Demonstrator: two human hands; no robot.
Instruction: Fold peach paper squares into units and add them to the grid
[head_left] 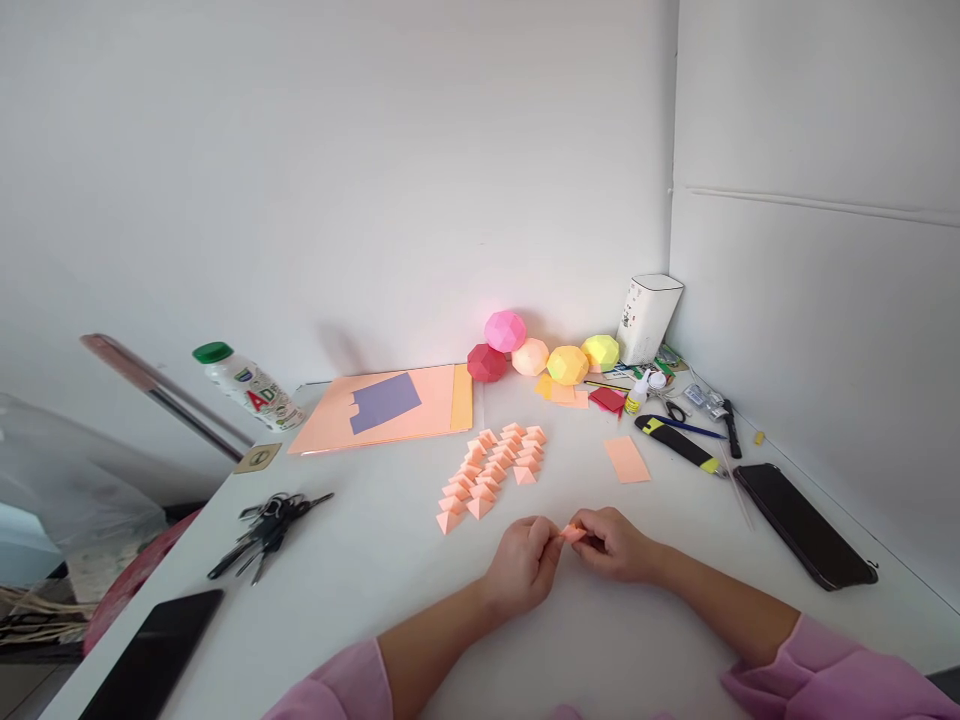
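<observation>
Between my two hands is a small folded piece of peach paper, pinched from both sides near the front of the table. My left hand is closed on its left end. Fingers of my right hand grip the right side and hide part of it. Just beyond my left hand stand several small peach paper pyramids, set close together in slanting rows. A flat peach paper rectangle lies beyond my right hand.
Faceted paper balls rest against the wall. Peach sheets carry a purple cut-out. Right are a cutter, a glue bottle and a black case. Left are keys, a phone and a green-capped bottle.
</observation>
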